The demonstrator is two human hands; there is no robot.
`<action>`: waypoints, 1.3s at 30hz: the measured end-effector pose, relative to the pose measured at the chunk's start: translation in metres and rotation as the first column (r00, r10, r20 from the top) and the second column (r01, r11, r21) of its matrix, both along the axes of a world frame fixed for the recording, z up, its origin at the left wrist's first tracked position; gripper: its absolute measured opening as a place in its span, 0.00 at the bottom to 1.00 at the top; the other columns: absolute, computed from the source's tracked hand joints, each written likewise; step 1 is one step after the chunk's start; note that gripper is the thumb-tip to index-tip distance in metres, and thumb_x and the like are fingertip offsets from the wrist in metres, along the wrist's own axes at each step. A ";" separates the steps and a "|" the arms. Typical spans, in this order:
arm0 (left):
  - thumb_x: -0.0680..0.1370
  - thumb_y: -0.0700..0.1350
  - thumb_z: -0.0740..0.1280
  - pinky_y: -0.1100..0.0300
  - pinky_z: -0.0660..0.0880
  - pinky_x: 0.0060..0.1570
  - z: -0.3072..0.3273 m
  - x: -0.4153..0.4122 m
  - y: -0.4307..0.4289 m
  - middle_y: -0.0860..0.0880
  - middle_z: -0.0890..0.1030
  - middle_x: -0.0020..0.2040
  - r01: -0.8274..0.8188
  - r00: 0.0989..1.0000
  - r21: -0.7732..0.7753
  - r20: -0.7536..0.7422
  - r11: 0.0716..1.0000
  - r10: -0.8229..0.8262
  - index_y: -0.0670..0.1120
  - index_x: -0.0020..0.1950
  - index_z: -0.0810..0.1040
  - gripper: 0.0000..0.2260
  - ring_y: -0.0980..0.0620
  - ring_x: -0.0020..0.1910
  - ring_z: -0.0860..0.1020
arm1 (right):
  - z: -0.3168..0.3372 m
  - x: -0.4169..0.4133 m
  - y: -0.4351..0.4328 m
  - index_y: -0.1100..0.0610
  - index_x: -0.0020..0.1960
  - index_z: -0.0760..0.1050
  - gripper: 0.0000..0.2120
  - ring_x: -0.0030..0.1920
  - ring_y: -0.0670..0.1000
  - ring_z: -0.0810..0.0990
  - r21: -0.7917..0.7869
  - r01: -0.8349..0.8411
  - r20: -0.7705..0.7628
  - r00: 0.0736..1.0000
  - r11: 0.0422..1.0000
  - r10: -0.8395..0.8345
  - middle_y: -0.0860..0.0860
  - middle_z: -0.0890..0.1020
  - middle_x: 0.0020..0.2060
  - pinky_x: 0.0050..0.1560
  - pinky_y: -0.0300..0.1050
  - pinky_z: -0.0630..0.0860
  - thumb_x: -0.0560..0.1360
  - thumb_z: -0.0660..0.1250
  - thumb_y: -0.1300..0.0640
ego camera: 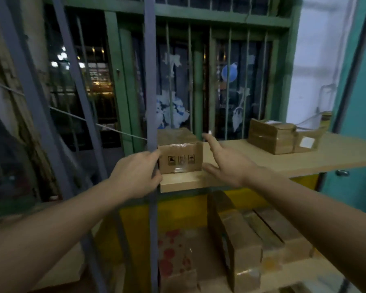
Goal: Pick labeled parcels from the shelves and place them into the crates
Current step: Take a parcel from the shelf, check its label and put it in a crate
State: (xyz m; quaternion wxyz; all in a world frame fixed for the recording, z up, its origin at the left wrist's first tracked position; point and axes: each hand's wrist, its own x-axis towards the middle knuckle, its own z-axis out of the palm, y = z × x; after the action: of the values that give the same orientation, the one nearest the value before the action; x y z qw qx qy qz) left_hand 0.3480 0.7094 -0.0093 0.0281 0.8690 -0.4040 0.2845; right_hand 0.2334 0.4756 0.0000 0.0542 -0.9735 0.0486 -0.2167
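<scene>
A small taped cardboard parcel [179, 152] with black handling symbols on its front stands at the left end of the wooden shelf [262, 159]. My left hand [135, 174] is at its left side, next to the grey upright post, with thumb and fingers touching the box's left edge. Just right of the parcel is my right hand [226, 161], its fingers spread and straight, not touching it as far as I can tell. No crate is in view.
Two more taped parcels [272, 136] sit at the shelf's back right. The grey rack post [151, 102] stands directly left of the box. Several wrapped parcels [241, 246] lie on the lower shelf. Behind is a barred green window.
</scene>
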 end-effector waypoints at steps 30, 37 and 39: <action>0.76 0.64 0.68 0.44 0.78 0.55 0.015 -0.069 -0.145 0.44 0.79 0.61 -0.661 0.401 -0.695 -0.645 0.282 -0.650 0.53 0.66 0.74 0.24 0.43 0.58 0.78 | -0.018 0.010 -0.136 0.43 0.67 0.68 0.16 0.55 0.36 0.77 0.424 -0.519 0.330 0.852 0.742 0.407 0.39 0.76 0.61 0.50 0.34 0.77 0.82 0.65 0.51; 0.81 0.53 0.62 0.40 0.78 0.60 0.000 -0.079 -0.152 0.43 0.76 0.63 -0.617 0.360 -0.756 -0.519 0.219 -0.775 0.52 0.66 0.75 0.15 0.39 0.62 0.77 | -0.004 0.005 -0.135 0.41 0.78 0.56 0.31 0.64 0.54 0.76 0.923 -0.336 0.283 0.923 0.189 0.260 0.44 0.71 0.66 0.51 0.51 0.81 0.80 0.63 0.37; 0.82 0.52 0.59 0.38 0.76 0.62 -0.005 -0.082 -0.149 0.43 0.79 0.65 -0.586 0.295 -0.780 -0.458 0.220 -0.839 0.52 0.67 0.77 0.16 0.38 0.64 0.78 | -0.002 0.005 -0.136 0.42 0.78 0.58 0.34 0.62 0.57 0.78 0.964 -0.257 0.224 0.917 0.060 0.329 0.51 0.75 0.68 0.49 0.55 0.83 0.76 0.67 0.36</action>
State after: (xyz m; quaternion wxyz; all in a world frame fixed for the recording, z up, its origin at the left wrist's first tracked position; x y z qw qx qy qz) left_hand 0.2662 0.5606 -0.0141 0.8163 0.5525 -0.1254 -0.1126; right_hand 0.2386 0.3395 -0.0023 0.7197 -0.6884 -0.0172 -0.0884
